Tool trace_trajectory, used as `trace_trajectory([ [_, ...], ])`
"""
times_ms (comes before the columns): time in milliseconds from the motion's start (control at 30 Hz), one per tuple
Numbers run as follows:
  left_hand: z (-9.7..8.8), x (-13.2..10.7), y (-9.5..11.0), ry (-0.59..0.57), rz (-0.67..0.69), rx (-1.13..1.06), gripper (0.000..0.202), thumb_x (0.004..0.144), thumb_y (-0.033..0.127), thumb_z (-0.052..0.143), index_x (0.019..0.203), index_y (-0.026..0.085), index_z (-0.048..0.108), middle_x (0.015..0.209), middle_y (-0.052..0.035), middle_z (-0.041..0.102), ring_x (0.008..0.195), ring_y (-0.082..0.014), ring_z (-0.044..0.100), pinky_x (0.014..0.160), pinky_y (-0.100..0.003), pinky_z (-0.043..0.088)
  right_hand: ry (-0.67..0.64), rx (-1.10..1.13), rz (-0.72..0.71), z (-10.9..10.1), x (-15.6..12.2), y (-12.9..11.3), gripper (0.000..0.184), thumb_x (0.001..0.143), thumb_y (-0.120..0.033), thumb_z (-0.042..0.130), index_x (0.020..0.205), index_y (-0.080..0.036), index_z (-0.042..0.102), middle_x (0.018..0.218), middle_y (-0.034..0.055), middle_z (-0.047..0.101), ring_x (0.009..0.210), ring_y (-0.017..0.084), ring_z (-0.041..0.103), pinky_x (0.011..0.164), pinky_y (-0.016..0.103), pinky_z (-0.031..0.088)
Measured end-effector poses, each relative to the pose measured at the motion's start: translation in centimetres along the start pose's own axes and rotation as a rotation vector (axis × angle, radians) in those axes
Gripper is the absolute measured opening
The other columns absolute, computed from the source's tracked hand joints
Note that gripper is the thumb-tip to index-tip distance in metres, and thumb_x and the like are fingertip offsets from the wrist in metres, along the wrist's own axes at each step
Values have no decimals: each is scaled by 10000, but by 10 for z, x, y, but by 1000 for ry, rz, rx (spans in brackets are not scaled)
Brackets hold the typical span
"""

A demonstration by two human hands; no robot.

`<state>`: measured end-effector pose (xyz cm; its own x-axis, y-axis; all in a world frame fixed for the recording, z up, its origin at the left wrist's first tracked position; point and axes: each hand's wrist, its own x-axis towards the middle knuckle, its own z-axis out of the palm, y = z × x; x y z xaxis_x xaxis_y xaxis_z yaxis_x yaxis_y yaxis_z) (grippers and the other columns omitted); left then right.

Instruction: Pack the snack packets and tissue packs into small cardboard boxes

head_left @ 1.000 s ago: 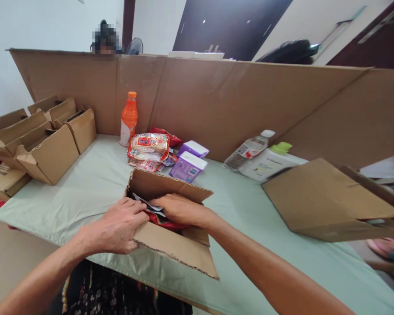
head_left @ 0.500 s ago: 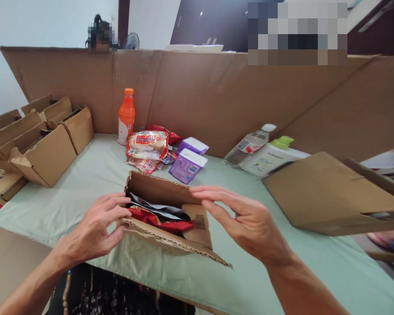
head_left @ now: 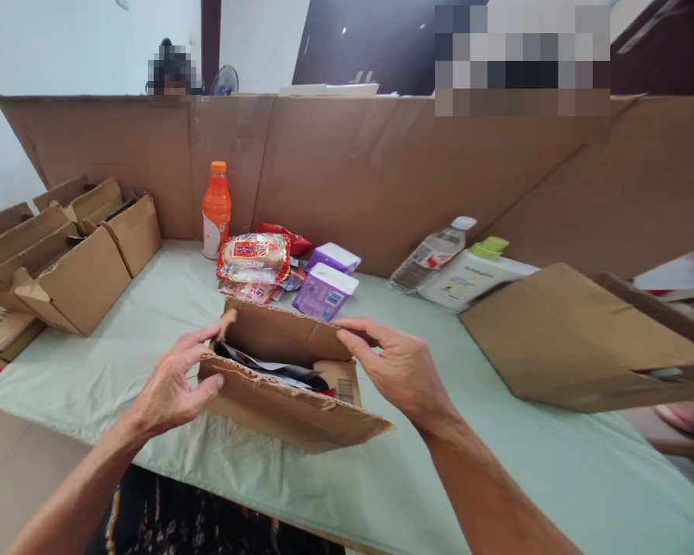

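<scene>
Both hands have come out of the box and moved to its ends since a second ago, and the front flap has swung up, so the red packet that showed half a second back is mostly hidden now.

Nearest me, the left hand (head_left: 170,385) cups the left end of the cardboard box (head_left: 289,405): thumb on the front flap, fingers (head_left: 197,341) loosely spread and reaching to the back flap's corner. The right hand (head_left: 402,370) has a narrow pinch on the back flap's top edge at the right end. The box sits on the table (head_left: 497,478) close to the near edge. A dark, silvery packet (head_left: 271,370) lies inside between the flaps.

Behind the box are two purple cartons (head_left: 324,291), a snack bag (head_left: 254,258) and an orange bottle (head_left: 216,210). Off right lie a clear bottle (head_left: 431,256), a white bottle with a green cap (head_left: 468,277) and a flat brown box (head_left: 578,339). Open boxes (head_left: 69,262) are stacked at the left, and a cardboard screen (head_left: 382,177) walls off the back.

My worry is the packet. It looks like it's riding high, so the flaps could trap or crease it. The box is also close enough to the edge that a tug toward the body might slide it off that smooth cover.
</scene>
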<state>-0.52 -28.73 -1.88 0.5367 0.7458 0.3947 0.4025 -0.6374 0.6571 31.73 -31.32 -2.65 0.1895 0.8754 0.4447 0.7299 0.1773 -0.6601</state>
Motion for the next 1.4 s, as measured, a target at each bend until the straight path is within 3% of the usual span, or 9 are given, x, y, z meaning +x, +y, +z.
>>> trace_trajectory([
  [133, -1, 0, -3, 15, 42, -29, 254, 876, 215, 608, 1113, 197, 698, 1280, -130, 717, 1235, -289, 654, 1064, -491, 526, -5, 68, 58, 5, 11, 4, 316, 827, -430, 589, 921, -211, 797, 916, 59, 805, 804, 238, 733, 768, 373, 600],
  [300, 3, 4, -6, 3, -61, 9, 371, 891, 242, 615, 1261, 222, 640, 1268, -103, 700, 1182, -275, 666, 1051, -471, 535, -40, 125, -4, -1, -1, 4, 267, 880, -425, 610, 880, -229, 791, 901, 43, 805, 823, 229, 749, 765, 338, 605],
  [533, 27, 6, -21, 97, -37, 34, 735, 914, 208, 571, 1582, 300, 278, 1621, -142, 353, 1494, -326, 380, 1146, -522, 455, -120, 68, -364, -8, -43, 9, 272, 1015, -374, 544, 1153, -250, 743, 1171, 68, 774, 1093, 229, 722, 925, 365, 571],
  [600, 31, 6, -23, 109, -28, 30, 717, 924, 200, 552, 1582, 297, 283, 1630, -146, 345, 1495, -327, 385, 1141, -523, 462, -114, -12, -464, -5, -53, 14, 297, 1024, -357, 529, 1232, -246, 711, 1263, 88, 740, 1198, 251, 677, 993, 413, 533],
  [667, 31, 4, -23, 71, -28, 47, 572, 938, 197, 528, 1498, 269, 437, 1615, -147, 387, 1473, -326, 423, 1151, -533, 453, -124, -67, -508, -3, -62, 18, 383, 1042, -386, 484, 1357, -231, 638, 1364, 113, 686, 1302, 273, 612, 1060, 458, 489],
  [833, 27, 1, -23, 8, -51, 83, 330, 973, 259, 520, 1279, 212, 633, 1563, -159, 482, 1402, -319, 519, 1137, -515, 478, -224, -103, -505, -5, -77, 23, 675, 1039, -612, 320, 1553, -187, 427, 1518, 151, 550, 1466, 319, 439, 1109, 483, 460],
  [1067, 22, -4, -25, 18, 49, 128, 374, 1012, 286, 523, 1375, 236, 596, 1557, -149, 499, 1401, -303, 517, 1144, -513, 469, -257, -220, -607, -7, -75, 29, 824, 968, -678, 469, 1599, -164, 341, 1535, 187, 515, 1479, 358, 400, 1129, 524, 436],
  [1200, 12, -12, -24, -46, 155, 175, 491, 1018, 303, 532, 1506, 286, 481, 1575, -124, 487, 1441, -311, 466, 1154, -540, 451, -268, -188, -603, -5, -69, 30, 789, 962, -635, 526, 1567, -152, 376, 1516, 190, 529, 1497, 341, 374, 1131, 512, 459],
  [1400, -7, -18, -22, -190, 160, 354, 589, 1009, 287, 547, 1574, 300, 383, 1607, -129, 448, 1397, -322, 536, 1108, -536, 511, -226, -98, -605, 5, -68, 31, 775, 938, -550, 611, 1566, -160, 379, 1499, 200, 540, 1488, 369, 390, 1124, 555, 473],
])
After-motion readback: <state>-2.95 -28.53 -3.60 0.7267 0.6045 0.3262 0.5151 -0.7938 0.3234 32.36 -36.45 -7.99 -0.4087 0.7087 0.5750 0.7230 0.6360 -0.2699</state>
